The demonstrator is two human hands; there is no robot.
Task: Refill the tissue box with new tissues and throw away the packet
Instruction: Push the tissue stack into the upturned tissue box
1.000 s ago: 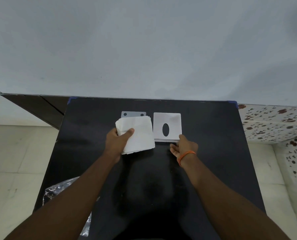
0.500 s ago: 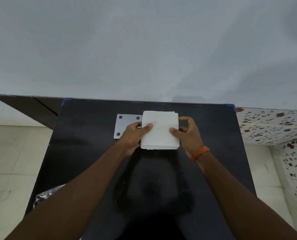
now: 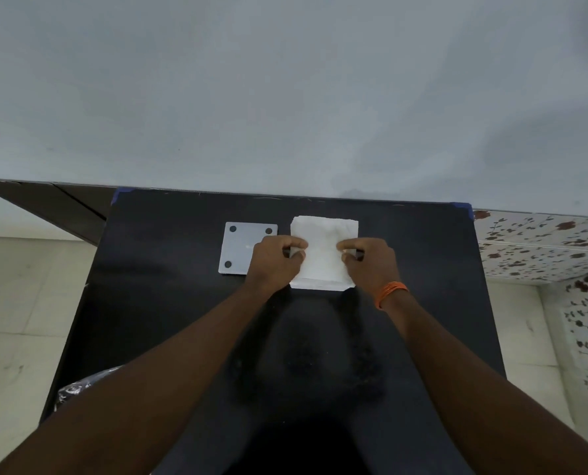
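Observation:
A white stack of tissues lies over the white tissue box, whose front edge shows just below it on the black table. My left hand pinches the stack's left edge. My right hand, with an orange thread at the wrist, pinches its right edge. The box's opening is hidden under the tissues. To the left lies the flat grey box panel with round dark dots at its corners; my left hand covers its near right corner.
A clear plastic packet hangs over the table's left edge near my left forearm. A pale wall rises behind the table. A speckled tiled ledge stands to the right, and light floor tiles lie on the left.
My left hand carried the tissue stack rightward onto the box, and my right hand came up to its right side. Both hands now pinch the stack's edges more tightly.

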